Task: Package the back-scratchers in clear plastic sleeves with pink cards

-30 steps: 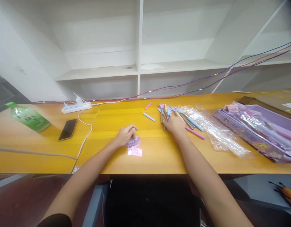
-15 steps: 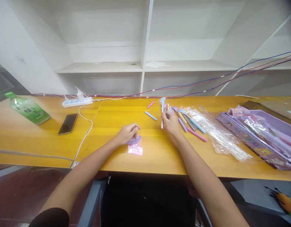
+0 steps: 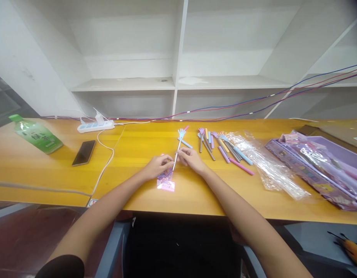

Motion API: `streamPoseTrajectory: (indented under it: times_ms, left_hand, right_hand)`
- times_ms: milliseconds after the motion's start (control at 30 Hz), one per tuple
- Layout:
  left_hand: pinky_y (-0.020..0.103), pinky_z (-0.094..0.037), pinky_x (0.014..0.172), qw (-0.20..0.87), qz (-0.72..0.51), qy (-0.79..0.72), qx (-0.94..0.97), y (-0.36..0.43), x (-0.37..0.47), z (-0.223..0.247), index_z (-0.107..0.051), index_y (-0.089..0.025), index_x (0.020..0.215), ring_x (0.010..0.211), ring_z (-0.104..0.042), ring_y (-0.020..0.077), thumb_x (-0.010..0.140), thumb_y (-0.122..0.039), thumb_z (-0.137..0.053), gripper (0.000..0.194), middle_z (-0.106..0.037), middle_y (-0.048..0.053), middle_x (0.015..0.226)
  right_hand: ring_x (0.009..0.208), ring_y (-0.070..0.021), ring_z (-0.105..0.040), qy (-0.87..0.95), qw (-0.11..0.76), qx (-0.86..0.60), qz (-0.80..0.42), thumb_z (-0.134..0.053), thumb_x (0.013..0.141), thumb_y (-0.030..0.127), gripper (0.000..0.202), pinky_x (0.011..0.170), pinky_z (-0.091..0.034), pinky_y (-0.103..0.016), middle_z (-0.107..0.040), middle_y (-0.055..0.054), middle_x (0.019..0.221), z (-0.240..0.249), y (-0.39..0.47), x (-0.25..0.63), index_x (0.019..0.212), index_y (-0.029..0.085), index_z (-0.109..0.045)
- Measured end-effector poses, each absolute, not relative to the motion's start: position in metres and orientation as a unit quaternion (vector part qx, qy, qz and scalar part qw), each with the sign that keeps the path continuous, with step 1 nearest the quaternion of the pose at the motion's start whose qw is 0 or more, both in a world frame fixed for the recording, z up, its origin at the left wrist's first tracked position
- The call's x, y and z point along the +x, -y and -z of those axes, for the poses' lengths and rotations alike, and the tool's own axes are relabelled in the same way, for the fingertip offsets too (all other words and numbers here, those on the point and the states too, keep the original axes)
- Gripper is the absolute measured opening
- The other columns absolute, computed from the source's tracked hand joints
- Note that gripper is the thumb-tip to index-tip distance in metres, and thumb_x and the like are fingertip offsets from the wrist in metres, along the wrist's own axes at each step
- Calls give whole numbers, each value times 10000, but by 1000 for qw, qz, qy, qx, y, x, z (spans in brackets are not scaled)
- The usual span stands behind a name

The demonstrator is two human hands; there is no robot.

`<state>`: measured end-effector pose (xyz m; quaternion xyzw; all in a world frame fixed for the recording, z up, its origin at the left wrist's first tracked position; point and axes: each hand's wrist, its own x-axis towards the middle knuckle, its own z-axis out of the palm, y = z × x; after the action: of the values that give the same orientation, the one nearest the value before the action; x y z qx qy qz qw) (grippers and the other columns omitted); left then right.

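Both hands, left hand (image 3: pixel 159 165) and right hand (image 3: pixel 191 159), pinch the thin scratcher (image 3: pixel 177 148); it may bend if pressed into the small packet (image 3: pixel 165 181).

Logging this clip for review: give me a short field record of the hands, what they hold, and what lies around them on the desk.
left hand: rests on a small purple packet, fingers at the stick's lower end
right hand: pinches a thin stick with a blue hand-shaped tip, tilted away from the person
right of the hands: loose pile of coloured sticks, clear plastic bags, purple tray
left of the hands: phone, power strip, green bottle lying down
surface: wooden desk
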<state>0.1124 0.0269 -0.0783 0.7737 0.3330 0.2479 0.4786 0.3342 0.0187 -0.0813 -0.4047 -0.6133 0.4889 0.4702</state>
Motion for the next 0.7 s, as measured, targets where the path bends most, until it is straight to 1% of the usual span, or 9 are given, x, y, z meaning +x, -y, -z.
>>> streamPoseTrajectory:
  times_ms: [133,267,333,367,433,500,567,633,700]
  left_hand:
    - [234,-402,610,417,-243,-345,805,-29,113,81,-634,-182,898,564,-530,106,936,-473,-633,293,-579,-53,601]
    - [237,-376,599,388,-240,-356,816,-28,113,79,-625,-183,835,552,-475,104,924,-461,-633,292,-528,-64,568]
    - [240,-387,605,396,-244,-358,809,-27,113,77,-609,-186,821,555,-481,107,929,-474,-620,307,-532,-61,569]
    - [241,-390,605,403,-248,-358,805,-26,113,77,-599,-188,817,554,-484,108,930,-478,-615,311,-537,-60,571]
    - [240,-389,595,416,-252,-358,797,-25,113,76,-579,-193,810,545,-488,107,930,-485,-610,317,-549,-57,578]
    - [236,-380,577,427,-252,-361,789,-24,114,75,-572,-196,813,534,-488,105,932,-497,-605,324,-560,-55,585]
    - [232,-370,560,437,-251,-362,785,-24,114,73,-566,-198,816,525,-485,101,930,-508,-608,333,-566,-54,588]
    - [229,-365,550,444,-252,-360,781,-23,114,72,-556,-198,812,519,-482,99,929,-518,-610,345,-570,-52,588]
    - [228,-370,555,446,-254,-357,781,-22,114,72,-547,-196,808,519,-484,96,933,-518,-607,350,-568,-53,584]
  right_hand:
    - [457,-83,-400,627,458,-395,-491,-683,881,684,493,474,-308,-263,-675,-9,739,79,-16,332,866,192,-649]
    - [496,-97,-425,642,449,-407,-470,-678,883,681,490,495,-338,-262,-670,-8,761,83,-19,336,888,191,-664]
    - [544,-120,-461,650,461,-438,-416,-644,909,668,475,530,-378,-268,-653,-9,760,86,-24,342,878,195,-664]
    - [588,-137,-494,657,471,-459,-369,-616,933,644,454,570,-412,-277,-648,-17,775,88,-27,346,874,197,-669]
    - [695,-172,-552,678,474,-503,-250,-564,981,546,384,691,-472,-309,-652,-47,862,91,-32,356,885,200,-697]
    - [753,-189,-583,698,441,-546,-142,-534,998,412,300,798,-496,-345,-650,-83,1016,94,-35,365,935,199,-736]
    - [788,-198,-612,708,389,-584,-78,-531,987,309,259,856,-507,-367,-619,-112,1200,96,-37,373,1031,204,-763]
    - [888,-228,-648,713,338,-613,-51,-533,983,257,280,904,-509,-381,-575,-125,1348,98,-37,378,1123,210,-771]
    - [1001,-266,-660,719,287,-631,-44,-541,991,243,293,930,-502,-381,-583,-128,1383,99,-36,379,1165,211,-774]
